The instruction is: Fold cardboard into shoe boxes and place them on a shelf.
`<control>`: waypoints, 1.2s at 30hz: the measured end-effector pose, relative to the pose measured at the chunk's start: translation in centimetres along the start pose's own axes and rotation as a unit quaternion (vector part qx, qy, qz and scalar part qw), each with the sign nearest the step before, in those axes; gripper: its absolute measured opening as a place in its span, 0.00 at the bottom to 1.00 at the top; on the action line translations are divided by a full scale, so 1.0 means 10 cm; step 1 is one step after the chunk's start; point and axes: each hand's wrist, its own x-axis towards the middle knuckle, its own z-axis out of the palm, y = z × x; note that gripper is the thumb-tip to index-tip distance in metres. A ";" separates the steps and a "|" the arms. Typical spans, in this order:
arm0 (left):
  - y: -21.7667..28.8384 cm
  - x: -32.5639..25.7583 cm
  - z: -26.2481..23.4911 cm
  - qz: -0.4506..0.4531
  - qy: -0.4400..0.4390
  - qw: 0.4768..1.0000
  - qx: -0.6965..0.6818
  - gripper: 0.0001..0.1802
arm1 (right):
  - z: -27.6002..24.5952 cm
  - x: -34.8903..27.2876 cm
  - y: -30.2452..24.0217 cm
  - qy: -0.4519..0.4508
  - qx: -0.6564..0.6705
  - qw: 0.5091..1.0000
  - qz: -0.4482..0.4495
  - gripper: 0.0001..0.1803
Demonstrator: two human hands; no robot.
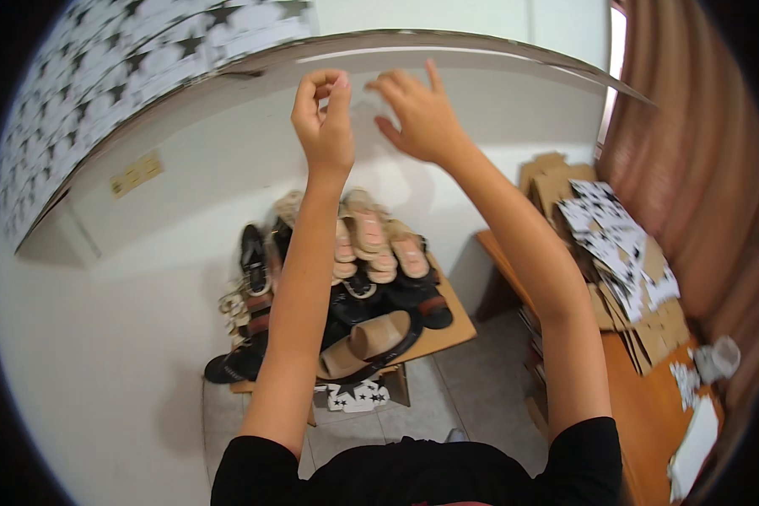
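Both my arms reach up and forward, in front of the white wall below a shelf edge (413,38). My left hand (322,122) is closed, its curled fingers and thumb meeting in a pinch; anything held there is too small to make out. Beside it, my right hand (420,116) has its fingers spread and the palm bare. A gap separates the two hands. Beneath my forearms, a heap of sandals and shoes covers a small wooden table: beige slippers (368,232), a tan slide sandal (379,336) and a black shoe (254,253) among them.
Star-patterned paper (185,51) covers the shelf's left part. At right, an orange-brown desk (624,405) bears folded cardboard (658,337), star-print sheets (603,236) and a clear cup (718,358). A brown curtain (691,110) hangs alongside. A wall socket plate (137,174) is at left.
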 end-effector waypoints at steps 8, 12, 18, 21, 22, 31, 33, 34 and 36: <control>-0.35 -1.71 1.39 -0.299 -0.168 0.921 -0.184 0.08 | -1.03 -2.56 0.62 -0.470 0.074 0.839 0.262 0.18; -0.36 -2.74 1.92 -0.478 -0.466 0.730 -0.147 0.16 | -2.01 -3.46 0.63 -0.597 0.068 0.680 0.419 0.24; 0.08 -3.91 2.81 -0.453 -0.740 0.479 -0.130 0.32 | -3.42 -4.54 0.72 -0.558 0.085 0.611 0.555 0.25; 0.17 -4.48 3.20 -0.439 -0.752 0.469 -0.146 0.33 | -3.99 -4.76 0.80 -0.518 0.088 0.603 0.600 0.25; 0.24 -4.61 3.30 -0.433 -0.746 0.480 -0.162 0.34 | -4.13 -4.86 0.85 -0.519 0.086 0.599 0.604 0.25; -0.06 -5.24 3.91 -0.479 -0.675 0.528 -0.189 0.33 | -4.14 -5.61 1.23 -0.135 0.201 0.645 0.725 0.21; -0.28 -5.31 4.06 -0.484 -0.607 0.602 -0.190 0.30 | -3.94 -5.74 1.28 -0.082 0.196 0.654 0.726 0.21; -0.36 -5.27 4.14 -0.483 -0.608 0.600 -0.191 0.30 | -3.84 -5.80 1.31 -0.023 0.186 0.661 0.726 0.22; -0.57 -5.15 4.34 -0.540 -0.555 0.598 -0.205 0.27 | -3.70 -5.92 1.43 -0.015 0.176 0.659 0.731 0.21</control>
